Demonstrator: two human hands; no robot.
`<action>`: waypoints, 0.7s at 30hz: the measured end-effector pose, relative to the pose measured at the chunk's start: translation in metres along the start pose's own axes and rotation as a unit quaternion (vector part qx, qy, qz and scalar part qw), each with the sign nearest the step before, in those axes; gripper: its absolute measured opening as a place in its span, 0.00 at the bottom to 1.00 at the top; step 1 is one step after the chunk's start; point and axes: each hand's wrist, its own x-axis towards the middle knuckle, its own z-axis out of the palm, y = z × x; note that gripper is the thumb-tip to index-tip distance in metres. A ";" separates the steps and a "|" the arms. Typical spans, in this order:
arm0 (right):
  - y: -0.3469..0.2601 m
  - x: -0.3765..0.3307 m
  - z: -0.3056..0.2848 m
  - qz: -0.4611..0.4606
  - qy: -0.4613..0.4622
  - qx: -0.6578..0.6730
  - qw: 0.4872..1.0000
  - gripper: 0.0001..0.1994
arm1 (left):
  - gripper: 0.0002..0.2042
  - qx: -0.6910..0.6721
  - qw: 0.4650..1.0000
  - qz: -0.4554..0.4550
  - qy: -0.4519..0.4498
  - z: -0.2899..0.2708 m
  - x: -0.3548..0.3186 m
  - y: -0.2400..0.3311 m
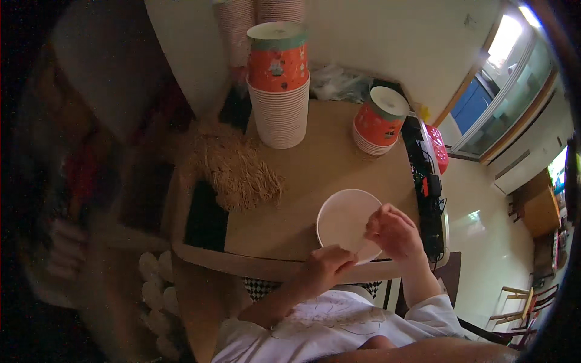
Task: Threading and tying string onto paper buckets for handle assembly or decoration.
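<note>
A white paper bucket (345,215) stands mouth up near the front edge of the table, its round inside facing me. My left hand (330,266) is closed at the bucket's near rim. My right hand (396,233) is closed too, over the bucket's right side with the fingers bent together. Whatever either hand pinches is too small or hidden to make out. Left of the bucket lies a loose heap of tan twine strands (239,172).
A tall stack of paper buckets (279,115), the top one orange and green, stands at the back. A shorter stack (381,121) is at the back right. Power strips and cables (426,187) line the table's right edge. Clear plastic bags (339,83) lie by the wall.
</note>
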 end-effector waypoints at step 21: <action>0.031 -0.031 -0.055 -0.326 0.225 -0.354 0.848 0.04 | 0.13 0.272 0.956 0.059 0.092 -0.018 0.027 -0.012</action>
